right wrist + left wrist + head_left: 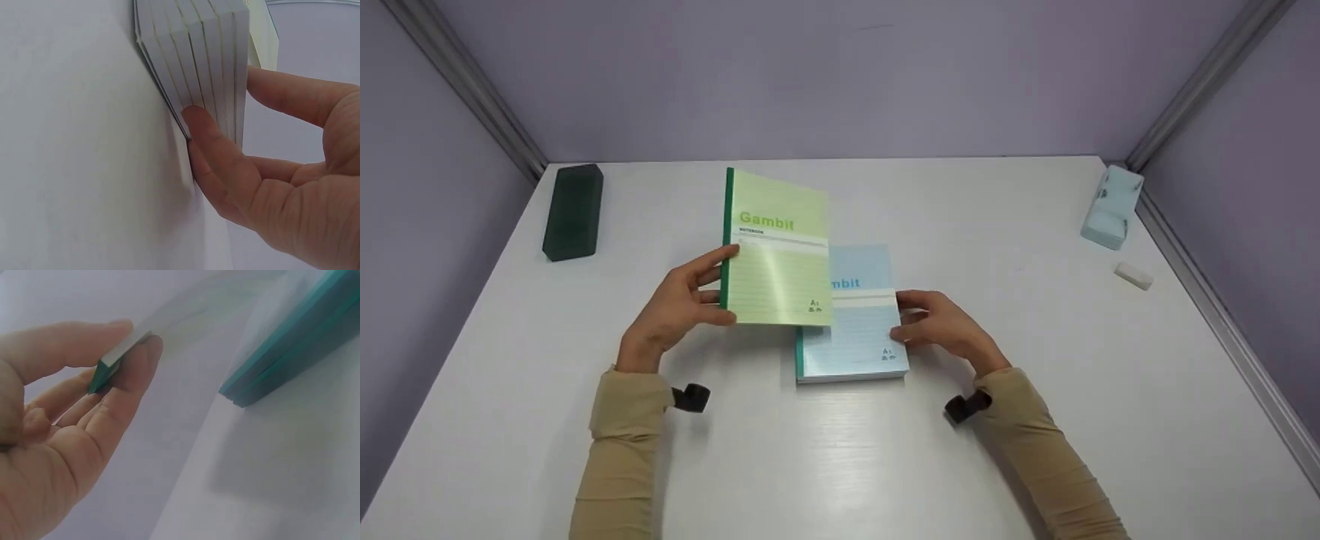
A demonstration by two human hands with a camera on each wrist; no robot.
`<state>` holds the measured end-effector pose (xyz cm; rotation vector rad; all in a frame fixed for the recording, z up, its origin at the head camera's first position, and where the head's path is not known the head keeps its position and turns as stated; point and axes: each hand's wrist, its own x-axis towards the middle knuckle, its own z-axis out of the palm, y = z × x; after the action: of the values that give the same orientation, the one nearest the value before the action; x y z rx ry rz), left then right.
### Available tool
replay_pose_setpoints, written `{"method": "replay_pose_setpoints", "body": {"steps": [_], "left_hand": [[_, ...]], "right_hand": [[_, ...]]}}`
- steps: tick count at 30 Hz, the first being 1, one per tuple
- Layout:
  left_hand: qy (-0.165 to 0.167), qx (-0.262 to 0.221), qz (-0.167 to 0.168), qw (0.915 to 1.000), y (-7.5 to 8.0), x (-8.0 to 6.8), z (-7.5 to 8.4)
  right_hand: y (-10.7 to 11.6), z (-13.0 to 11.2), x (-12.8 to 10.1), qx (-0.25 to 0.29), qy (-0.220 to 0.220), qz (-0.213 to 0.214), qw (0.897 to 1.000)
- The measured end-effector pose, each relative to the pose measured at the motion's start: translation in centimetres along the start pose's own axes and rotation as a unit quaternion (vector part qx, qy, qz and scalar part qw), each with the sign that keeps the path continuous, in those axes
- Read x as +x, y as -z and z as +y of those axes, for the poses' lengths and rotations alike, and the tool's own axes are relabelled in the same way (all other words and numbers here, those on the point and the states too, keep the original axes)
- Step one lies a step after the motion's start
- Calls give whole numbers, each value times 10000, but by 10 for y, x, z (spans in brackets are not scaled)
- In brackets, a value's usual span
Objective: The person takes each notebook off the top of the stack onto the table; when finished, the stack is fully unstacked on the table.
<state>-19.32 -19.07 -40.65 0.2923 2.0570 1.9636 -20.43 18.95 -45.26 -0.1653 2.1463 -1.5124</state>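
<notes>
Sleeves (619, 465) of a person's two arms lie nearest, one black wrist device (691, 398) at each cuff, over a white surface (840, 480). Step in hand, as judged: stacking or unstacking, with the green notebook (780, 281) held up and the blue stack (851, 341) steadied. Next move would seem to call for squaring the notebook over the stack or carrying it clear to one side; these views do not settle which.

Blue stack: located mid-surface, lying flat, cover up, teal spine to the left. Right hand (949, 326) grips it at the right edge, fingers (281, 93) bent; the right wrist view shows one of them laid across the page edges. Their spread roughly matches the depth of the stack.

Green notebook: located above the surface, hiding the upper left part of the stack from the head view. Left hand (673, 309) pinches it along the dark green spine, fingers parted only slightly. The notebook is tilted; contact with the stack cannot be confirmed.

Further out: white eraser (1133, 275) at the right, dark green box (573, 214) at the left, pale blue case (1112, 208) near the far right corner. Behind these stands a purple-grey wall (840, 82)
</notes>
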Motion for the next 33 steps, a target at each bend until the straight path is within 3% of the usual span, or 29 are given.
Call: {"method": "replay_pose_setpoints", "body": {"steps": [12,22,33], "left_hand": [[133,262,693,9972,39,7,1],[435,-136,953,9944,68,28,-2],[997,-579,1262,9853,100,45,0]], "right_hand": [[-7,0,0,91,-50,18,9999],[-5,1,-3,145,-80,139,9998],[-4,-1,-4,162,-48,207,9996]]}}
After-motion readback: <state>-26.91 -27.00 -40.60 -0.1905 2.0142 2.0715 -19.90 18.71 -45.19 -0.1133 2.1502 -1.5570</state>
